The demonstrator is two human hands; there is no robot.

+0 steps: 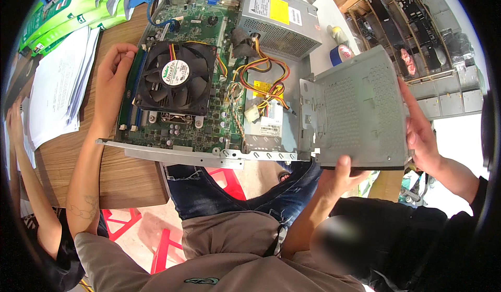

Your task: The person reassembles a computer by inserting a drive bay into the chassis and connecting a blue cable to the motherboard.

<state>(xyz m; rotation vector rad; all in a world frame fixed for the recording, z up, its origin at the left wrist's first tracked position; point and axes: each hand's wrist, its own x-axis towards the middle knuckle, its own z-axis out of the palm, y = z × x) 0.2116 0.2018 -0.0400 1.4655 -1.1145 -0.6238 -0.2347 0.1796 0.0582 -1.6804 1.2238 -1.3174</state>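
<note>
An open desktop computer case [203, 159] lies in front of me, with a green motherboard [190, 28], a black fan [177, 78] and green memory sticks [129, 96]. My left hand [115, 65] has its fingers curled at the case's left edge, beside the top ends of the memory sticks. At the right, a grey perforated metal panel [360, 114] stands out from the case. My right hand [339, 180] grips its near edge, thumb on the upper face and fingers underneath. A co-worker's hand [422, 135] holds the panel's right edge.
Behind sit a power supply [282, 23] with loose coloured cables [266, 78] and a blue tape roll [342, 55]. Papers [60, 88] and green packages [68, 13] lie left on the wooden table [115, 180]. Another person's arm [31, 172] is far left; a parts rack [412, 36] is far right.
</note>
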